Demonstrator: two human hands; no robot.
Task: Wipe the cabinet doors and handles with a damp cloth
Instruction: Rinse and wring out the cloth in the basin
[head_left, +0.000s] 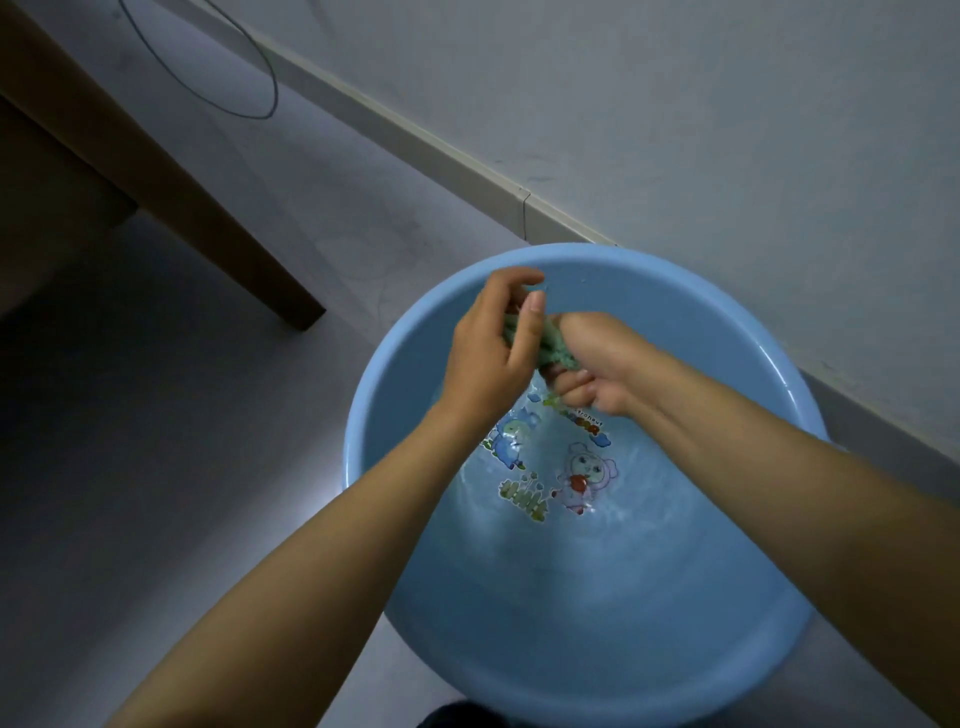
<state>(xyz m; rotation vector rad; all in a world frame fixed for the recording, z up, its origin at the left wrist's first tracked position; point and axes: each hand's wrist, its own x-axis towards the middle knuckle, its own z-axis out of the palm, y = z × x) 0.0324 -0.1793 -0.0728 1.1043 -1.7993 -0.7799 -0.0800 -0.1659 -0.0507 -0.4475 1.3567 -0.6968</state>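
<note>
A green cloth is bunched up between both hands above a light blue basin that stands on the floor. My left hand grips the cloth's left end, fingers curled round it. My right hand grips the right end in a fist. Most of the cloth is hidden inside the two hands. The basin holds shallow water over cartoon stickers on its bottom. No cabinet door or handle is in view.
A brown wooden furniture leg slants across the upper left. A white wall with a baseboard runs behind the basin. A thin cable loops on the grey floor at the top.
</note>
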